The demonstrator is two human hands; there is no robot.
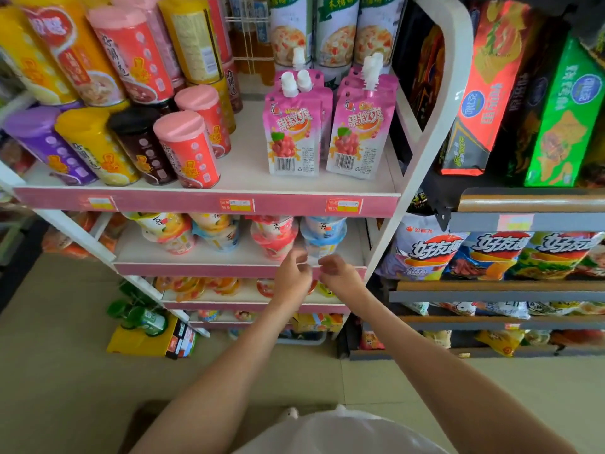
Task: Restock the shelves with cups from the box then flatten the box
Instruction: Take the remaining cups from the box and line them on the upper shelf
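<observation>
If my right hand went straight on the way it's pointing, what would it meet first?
Most likely the blue-and-white cup on the shelf, just beyond the right hand. Blur hides whether its fingers already touch the cup.

White shelves (163,202) with pink edges hold pink berry-printed pouches (294,142) at twelve o'clock, red cups (273,239) and blue-white cups (323,235).

Left hand (292,273) beside right hand (337,273), outstretched.

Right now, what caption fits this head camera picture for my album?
Left hand and right hand meet at the blue cups on the pink shelf.
</observation>
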